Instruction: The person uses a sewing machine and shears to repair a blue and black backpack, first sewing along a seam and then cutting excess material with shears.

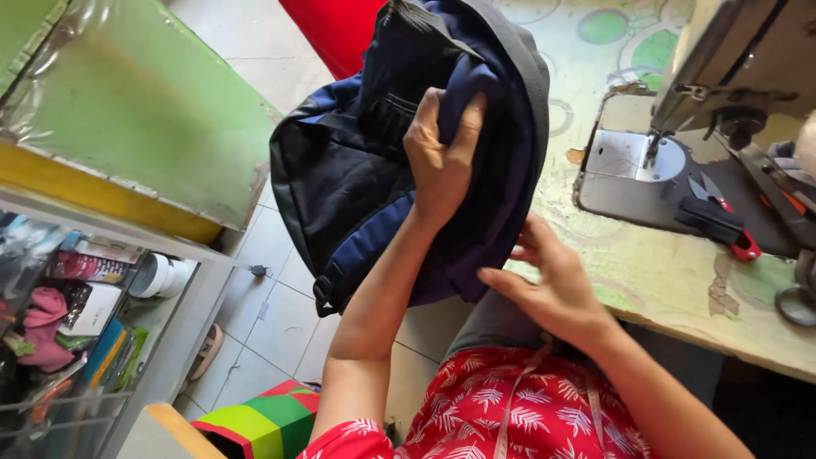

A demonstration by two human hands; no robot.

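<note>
The backpack [357, 178] is dark navy w/ blue panels and black straps, held up at the edge of the sewing table [663, 272], partly over the tiled floor [272, 314]; left hand [442, 157] grips a fold of its blue fabric w/ fingers closed, right hand [552, 285] is just below it, fingers open and loose, touching the bag's lower edge. The table has worn green patterned cover, w/ sewing machine [722, 76] and red-handled scissors [722, 217] on it. At left is a green counter [144, 110] and a shelf w/ small goods [76, 297].
</note>
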